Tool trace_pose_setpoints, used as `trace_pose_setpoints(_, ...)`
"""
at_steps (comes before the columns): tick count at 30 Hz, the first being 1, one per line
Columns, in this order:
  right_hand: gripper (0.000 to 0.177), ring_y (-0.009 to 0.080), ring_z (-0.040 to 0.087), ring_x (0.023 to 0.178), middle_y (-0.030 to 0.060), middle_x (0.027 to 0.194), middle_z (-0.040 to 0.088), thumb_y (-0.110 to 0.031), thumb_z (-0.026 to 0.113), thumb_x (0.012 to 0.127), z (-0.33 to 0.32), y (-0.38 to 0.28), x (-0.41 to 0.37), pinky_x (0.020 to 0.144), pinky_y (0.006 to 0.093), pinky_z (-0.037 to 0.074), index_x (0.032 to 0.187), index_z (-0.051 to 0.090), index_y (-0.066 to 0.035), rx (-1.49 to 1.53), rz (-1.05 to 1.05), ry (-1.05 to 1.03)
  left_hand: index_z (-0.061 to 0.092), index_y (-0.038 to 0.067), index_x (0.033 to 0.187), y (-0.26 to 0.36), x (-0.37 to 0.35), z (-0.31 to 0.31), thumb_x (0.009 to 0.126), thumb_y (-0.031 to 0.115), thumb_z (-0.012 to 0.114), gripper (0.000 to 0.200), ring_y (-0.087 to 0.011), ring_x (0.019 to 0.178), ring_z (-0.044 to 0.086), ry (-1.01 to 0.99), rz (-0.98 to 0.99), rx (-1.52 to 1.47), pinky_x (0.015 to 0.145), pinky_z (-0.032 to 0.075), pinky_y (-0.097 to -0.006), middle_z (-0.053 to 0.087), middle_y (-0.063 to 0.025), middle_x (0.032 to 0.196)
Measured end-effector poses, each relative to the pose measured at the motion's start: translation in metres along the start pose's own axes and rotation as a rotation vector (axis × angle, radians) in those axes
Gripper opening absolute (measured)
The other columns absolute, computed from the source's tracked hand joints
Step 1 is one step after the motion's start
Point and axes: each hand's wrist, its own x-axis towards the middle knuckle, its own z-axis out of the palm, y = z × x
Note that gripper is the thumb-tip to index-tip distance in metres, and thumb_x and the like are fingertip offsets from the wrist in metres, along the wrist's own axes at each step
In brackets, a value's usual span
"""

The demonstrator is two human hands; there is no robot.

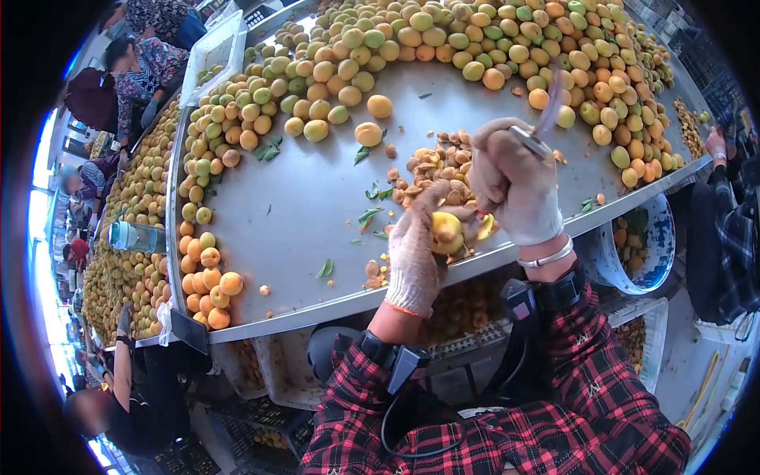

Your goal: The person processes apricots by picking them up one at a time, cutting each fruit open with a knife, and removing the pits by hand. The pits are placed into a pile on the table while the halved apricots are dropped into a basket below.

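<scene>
My left hand [415, 257], in a soiled white glove, is closed around a yellow apricot [446, 231] near the table's front edge. Cut yellow flesh [485, 227] shows just to the right of that fruit. Slightly above and to the right, my right hand [518, 182], also gloved, is clenched around what looks like a knife [534, 143]. Its thin blade points up and away, blurred by motion. Behind my hands lies a heap of brown apricot pits [443, 168] with bits of flesh among them.
Many apricots [348, 67] line the far and side parts of the metal table [277, 214]. Loose leaves [369, 217] lie on it. A white-blue bucket [665, 241] stands below at right; crates sit underneath. Other people work at left and right. A bottle [136, 237] lies left.
</scene>
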Motion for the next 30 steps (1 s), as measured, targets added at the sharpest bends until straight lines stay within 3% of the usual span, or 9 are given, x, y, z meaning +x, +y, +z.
trace_pose_setpoints(4,0.019,0.0053,0.052,0.058,-0.0009,0.067,0.058,-0.014,0.068,0.091,0.003,0.001,-0.001,0.052,0.0218,0.043,0.103,0.066,0.0,-0.464,0.232,-0.121,0.041,-0.003,0.142,0.007,0.013,-0.013,0.105,0.026,0.046,0.047,-0.0276,0.105,0.064,0.022,0.285,0.0,0.091,0.056,-0.0393,0.057,-0.0215,0.13)
trace_pose_setpoints(6,0.018,0.0101,0.059,0.077,0.0048,0.081,0.063,-0.013,0.068,0.089,-0.005,0.035,0.0,0.069,0.0286,0.051,0.101,0.064,0.0,-0.518,0.152,-0.294,0.043,-0.003,0.142,0.012,0.013,-0.014,0.106,0.022,0.042,0.044,-0.0252,0.109,0.064,0.168,0.394,0.017,0.091,0.057,-0.036,0.061,-0.0183,0.127)
trace_pose_setpoints(9,0.02,0.0038,0.058,0.075,0.0013,0.08,0.062,-0.006,0.067,0.09,0.007,0.035,-0.008,0.066,0.0173,0.048,0.109,0.064,0.0,-0.877,-0.041,-0.333,0.042,-0.004,0.142,0.016,0.013,-0.014,0.106,0.021,0.042,0.043,-0.0252,0.113,0.062,0.176,0.426,0.068,0.095,0.054,-0.0364,0.056,-0.0192,0.133)
trace_pose_setpoints(11,0.017,0.0119,0.059,0.07,0.0047,0.076,0.06,-0.014,0.065,0.091,0.011,0.029,-0.008,0.064,0.0274,0.05,0.099,0.063,0.001,-0.649,0.076,-0.269,0.042,-0.004,0.142,0.021,0.011,-0.01,0.106,0.022,0.042,0.044,-0.0263,0.113,0.062,0.157,0.445,0.039,0.095,0.053,-0.0376,0.055,-0.0197,0.135)
trace_pose_setpoints(12,0.017,0.0119,0.059,0.07,0.0047,0.076,0.06,-0.014,0.065,0.091,0.008,0.025,-0.007,0.064,0.0274,0.05,0.099,0.063,0.001,-0.65,0.075,-0.269,0.041,-0.003,0.143,0.025,0.008,-0.007,0.106,0.024,0.042,0.045,-0.027,0.113,0.062,0.099,0.405,-0.055,0.095,0.053,-0.0386,0.054,-0.0202,0.135)
trace_pose_setpoints(14,0.018,0.0121,0.054,0.055,0.0039,0.067,0.057,-0.016,0.059,0.095,-0.001,0.018,-0.002,0.049,0.0269,0.045,0.099,0.063,0.001,-0.217,0.248,-0.091,0.04,-0.003,0.143,0.027,0.006,-0.011,0.106,0.026,0.042,0.047,-0.0277,0.112,0.062,0.042,0.362,-0.15,0.096,0.053,-0.0397,0.054,-0.0208,0.136)
trace_pose_setpoints(15,0.021,0.011,0.045,0.043,0.0008,0.059,0.049,-0.02,0.055,0.098,0.0,0.017,-0.002,0.039,0.0269,0.035,0.096,0.062,0.0,-0.089,0.224,-0.042,0.039,-0.003,0.143,0.026,0.007,-0.019,0.106,0.028,0.043,0.048,-0.0282,0.111,0.062,-0.036,0.298,-0.204,0.095,0.053,-0.0407,0.054,-0.0213,0.135)
trace_pose_setpoints(19,0.028,0.0084,0.033,0.043,-0.0042,0.056,0.035,-0.03,0.057,0.1,0.0,0.019,0.008,0.037,0.0263,0.027,0.089,0.056,-0.005,0.405,0.092,0.122,0.042,-0.004,0.14,0.017,0.003,-0.015,0.103,0.033,0.048,0.052,-0.0247,0.104,0.065,-0.04,0.234,-0.101,0.089,0.055,-0.037,0.057,-0.0212,0.131)
trace_pose_setpoints(30,0.029,0.0065,0.032,0.047,-0.0056,0.063,0.033,-0.036,0.06,0.099,0.002,0.023,0.009,0.039,0.0237,0.023,0.093,0.056,-0.007,0.38,0.023,0.268,0.057,-0.006,0.127,-0.006,0.016,-0.006,0.104,0.029,0.048,0.043,-0.0231,0.098,0.067,0.224,0.318,0.147,0.081,0.06,-0.0345,0.064,-0.0173,0.116)
